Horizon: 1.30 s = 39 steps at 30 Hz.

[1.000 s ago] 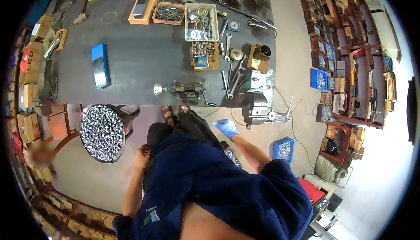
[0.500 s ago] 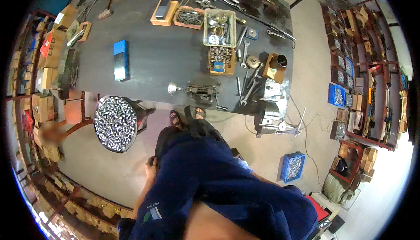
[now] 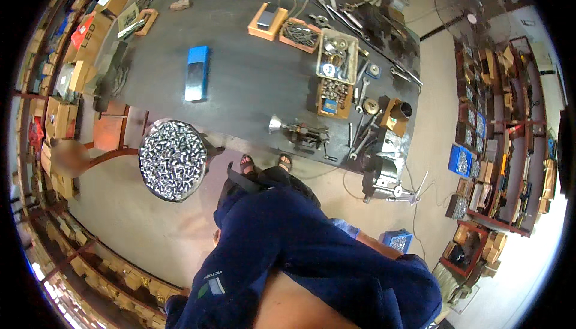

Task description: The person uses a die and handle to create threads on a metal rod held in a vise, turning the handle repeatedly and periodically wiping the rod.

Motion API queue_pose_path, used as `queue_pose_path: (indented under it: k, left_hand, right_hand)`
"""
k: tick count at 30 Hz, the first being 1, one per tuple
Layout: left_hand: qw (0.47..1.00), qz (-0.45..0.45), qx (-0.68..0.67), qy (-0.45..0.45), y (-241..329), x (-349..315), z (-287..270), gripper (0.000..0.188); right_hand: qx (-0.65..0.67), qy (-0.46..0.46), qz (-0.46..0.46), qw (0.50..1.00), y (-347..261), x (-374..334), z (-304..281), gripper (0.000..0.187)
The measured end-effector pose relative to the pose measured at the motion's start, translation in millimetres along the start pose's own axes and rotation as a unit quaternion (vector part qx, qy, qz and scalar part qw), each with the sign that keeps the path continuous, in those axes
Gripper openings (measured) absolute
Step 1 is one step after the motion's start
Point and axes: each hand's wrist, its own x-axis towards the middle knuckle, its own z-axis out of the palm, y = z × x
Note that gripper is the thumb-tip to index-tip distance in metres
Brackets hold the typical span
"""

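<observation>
Only a sliver of my left hand (image 3: 216, 237) shows, beside the dark blue jacket at my hip; its fingers are hidden. My right forearm (image 3: 379, 246) reaches inward from the right, and the hand at its end is out of sight. Next to that forearm is a light blue piece, perhaps cloth (image 3: 345, 228). In front of my feet, at the bench edge, sits a small metal clamping device (image 3: 306, 135) with a crank handle. A round container full of short shiny metal parts (image 3: 173, 159) stands to my left. A blue oblong case (image 3: 197, 74) lies on the bench.
The dark workbench (image 3: 240, 83) bears wrenches (image 3: 363, 92), a tray of metal fittings (image 3: 337, 56) and a bench vise (image 3: 384, 173) at its right corner. Shelves with boxes line both sides. A blue bin of parts (image 3: 398, 241) stands on the floor to my right.
My view has shifted, so the bench and its tools appear farther right. My left hand, seen at my thigh before, is now mostly hidden; more of my right forearm shows.
</observation>
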Motion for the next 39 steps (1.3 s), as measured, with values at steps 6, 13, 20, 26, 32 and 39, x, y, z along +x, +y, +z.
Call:
queue_pose_path:
  k: [6, 13, 20, 26, 32, 39]
  left_hand:
    - [0.997, -0.055, -0.029, 0.034, -33.0, 7.7, -75.6, 0.037]
    - [0.989, -0.116, -0.028, 0.084, -75.9, -18.4, -175.0, 0.037]
    - [0.985, -0.141, -0.038, 0.094, -77.3, -59.5, -197.1, 0.037]
    - [0.988, -0.141, -0.025, 0.055, -42.9, -77.1, -169.5, 0.036]
    - [0.99, -0.14, -0.003, -0.023, -8.9, -68.3, -123.0, 0.036]
    - [0.99, -0.112, -0.005, -0.084, 10.9, -44.9, -81.2, 0.036]
  right_hand:
    - [0.204, 0.008, 0.027, 0.979, -64.2, 3.5, 29.2, 0.023]
    - [-0.008, 0.023, 0.033, 0.999, -30.0, 105.1, -10.2, 0.04]
    - [0.182, 0.066, 0.118, 0.974, 5.8, 162.2, -35.2, 0.033]
    - [0.205, 0.179, 0.214, 0.938, 45.6, 168.2, -27.4, 0.028]
    - [0.135, 0.178, 0.214, 0.951, 130.2, 148.4, -3.1, 0.027]
    - [0.11, 0.199, 0.215, 0.95, 157.3, 116.6, 21.0, 0.028]
